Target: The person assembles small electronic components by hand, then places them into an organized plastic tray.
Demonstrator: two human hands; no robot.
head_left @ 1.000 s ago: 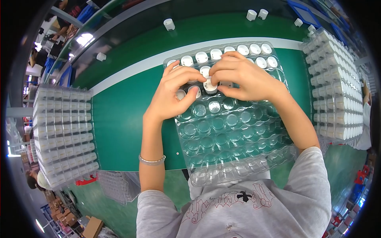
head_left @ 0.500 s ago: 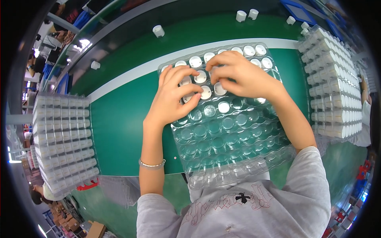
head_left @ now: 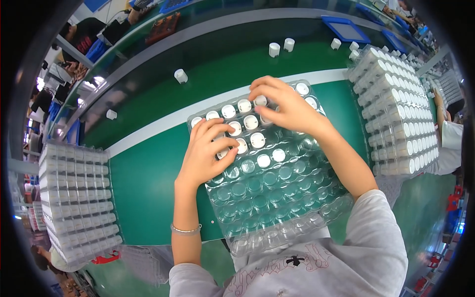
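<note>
A clear plastic tray point(head_left: 269, 190) with rows of round pockets lies tilted across the green work surface before me. Several white round cylinders point(head_left: 257, 140) fill its far rows, while the nearer pockets hold nothing. My left hand point(head_left: 205, 153) rests over the tray's left side, fingers curved and apart, their tips touching or just above the cylinders there. Above the far middle rows, my right hand point(head_left: 287, 106) has its fingers spread, with a white cylinder point(head_left: 261, 100) showing below the gap between fingers and thumb. The fingers partly cover neighbouring cylinders.
Stacks of filled clear trays stand at the left point(head_left: 79, 198) and right point(head_left: 396, 114). Beyond a pale rail, loose white cylinders point(head_left: 181, 76) stand on a dark green strip. A blue frame point(head_left: 346, 29) lies farther back. Other people work at the edges of view.
The view has shifted, so tray and stacks appear lower. My right hand has moved toward the tray's far edge and its fingers have spread; my left stays over the left rows.
</note>
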